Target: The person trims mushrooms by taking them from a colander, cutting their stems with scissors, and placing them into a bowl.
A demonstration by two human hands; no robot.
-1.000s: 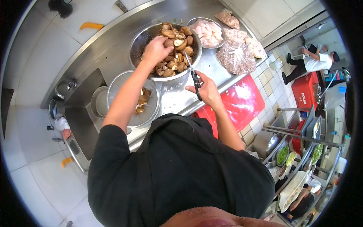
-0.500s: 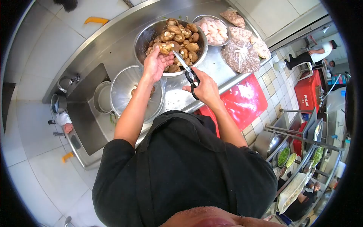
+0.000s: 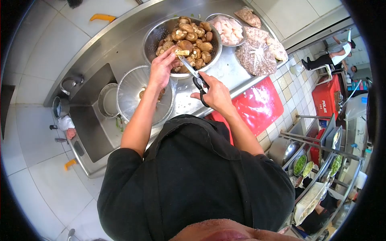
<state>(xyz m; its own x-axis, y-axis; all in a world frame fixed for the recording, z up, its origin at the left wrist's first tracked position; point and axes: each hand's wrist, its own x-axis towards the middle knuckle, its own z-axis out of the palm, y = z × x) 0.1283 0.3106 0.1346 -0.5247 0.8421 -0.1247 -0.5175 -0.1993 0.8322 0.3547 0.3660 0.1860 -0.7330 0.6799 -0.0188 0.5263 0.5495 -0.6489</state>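
Note:
My left hand (image 3: pixel 161 69) pinches a brown mushroom (image 3: pixel 183 52) by its cap, over the near left edge of a steel colander (image 3: pixel 219 50). The mushroom's pale stem points right. My right hand (image 3: pixel 217 93) grips black-handled scissors (image 3: pixel 189 67), their blades reaching up to the stem; whether they touch it I cannot tell. Several more mushrooms (image 3: pixel 191 37) are heaped in the colander. Below my left hand stands a bowl lined with clear plastic (image 3: pixel 128 89), with small mushroom pieces in it, partly hidden by my forearm.
A bowl of pale raw meat (image 3: pixel 228 30) and tied plastic bags of minced-looking food (image 3: pixel 256 58) stand right of the colander. At left is a sink (image 3: pixel 93 132) with a pot (image 3: pixel 107 100). A red lid (image 3: pixel 259 106) lies by the counter's front edge. People work far right.
My left hand has turned the mushroom so its stem points right, and its fingers have closed in around the cap. The scissors have shifted slightly left and down with my right hand.

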